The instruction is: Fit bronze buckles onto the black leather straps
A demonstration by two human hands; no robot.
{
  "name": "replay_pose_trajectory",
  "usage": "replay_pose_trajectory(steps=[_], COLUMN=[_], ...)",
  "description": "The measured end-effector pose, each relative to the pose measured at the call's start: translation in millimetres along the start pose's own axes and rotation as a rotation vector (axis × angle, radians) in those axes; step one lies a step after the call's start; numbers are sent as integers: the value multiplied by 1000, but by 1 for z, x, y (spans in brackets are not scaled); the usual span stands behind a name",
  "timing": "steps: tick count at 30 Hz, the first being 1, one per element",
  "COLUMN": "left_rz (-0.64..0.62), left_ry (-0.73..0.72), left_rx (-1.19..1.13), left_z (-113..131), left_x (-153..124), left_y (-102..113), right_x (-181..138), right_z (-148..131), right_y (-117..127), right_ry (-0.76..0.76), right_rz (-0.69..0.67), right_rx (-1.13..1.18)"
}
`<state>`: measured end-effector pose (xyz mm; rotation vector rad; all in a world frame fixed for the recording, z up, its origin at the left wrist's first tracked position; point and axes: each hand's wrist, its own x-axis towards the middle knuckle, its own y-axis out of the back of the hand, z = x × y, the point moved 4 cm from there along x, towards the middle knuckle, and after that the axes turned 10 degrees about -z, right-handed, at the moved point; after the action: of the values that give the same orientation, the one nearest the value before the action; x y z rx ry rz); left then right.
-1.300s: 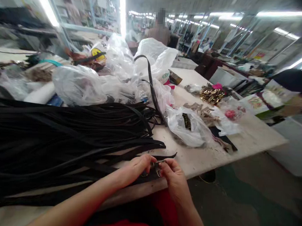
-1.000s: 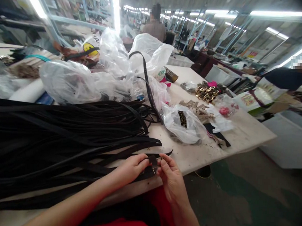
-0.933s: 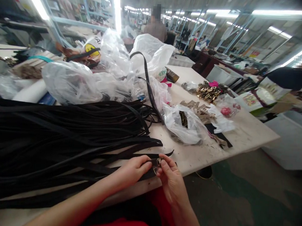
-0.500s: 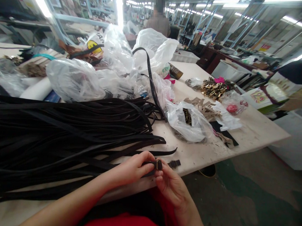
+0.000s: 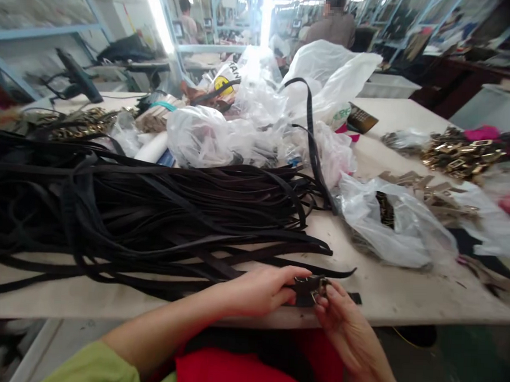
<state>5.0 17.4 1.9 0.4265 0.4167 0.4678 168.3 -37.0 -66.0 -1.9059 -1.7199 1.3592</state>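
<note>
A big heap of long black straps point(image 5: 144, 208) lies across the left half of the pale table point(image 5: 386, 287). At the near edge my left hand point(image 5: 263, 290) pinches the end of one black strap point(image 5: 307, 297). My right hand point(image 5: 344, 324) is closed on a small metal buckle point(image 5: 318, 285) that sits on that same strap end. Both hands meet at the buckle, just in front of my red garment.
Clear plastic bags point(image 5: 223, 139) pile up behind the straps, and another bag point(image 5: 397, 225) with metal parts lies to the right. Gold buckles point(image 5: 459, 157) are heaped at the far right. A person point(image 5: 334, 22) stands at the back.
The view has swung left and closer, so the strap heap fills more of the frame. My hands stay together at the strap end, with the buckle now threaded on it.
</note>
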Motion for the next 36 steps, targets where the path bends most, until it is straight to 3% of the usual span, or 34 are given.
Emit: replay_pose_trajectory(steps=[5,9,13,16,21,25,27,30,32,36], left_rz=[-70,-35,-22,42,75,248,251,133,116,227], left_ry=[8,37,24,30,-132,-175,-236,-274,-222,-55], left_rx=[-75,-152,-183,-181,68,262,183,-32,-125,-251], left_z=[-5,-7,-1,1,7,11,15,18,16,4], left_x=[2,6,8,9,16,13,8,6,7,10], left_y=[2,5,2,0,-10,-6,-3,-2,-2,-5], right_x=[-3,-3,-1,1,3,5,6,8,8,7], right_z=[4,5,15,16,15,14,15,18,19,22], right_y=[-12,-16,-22,-26,-30,-27,-27,-28,-30,-34], right_ry=[-71,-94,-110,-19,61,75,65,40,18,-29], right_rz=[-87,-115,-116,-89,-108,-66,-66,-76,-80,-109], right_rx=[103,159,64,-30,-204,-264,-281,-274,-271,-247])
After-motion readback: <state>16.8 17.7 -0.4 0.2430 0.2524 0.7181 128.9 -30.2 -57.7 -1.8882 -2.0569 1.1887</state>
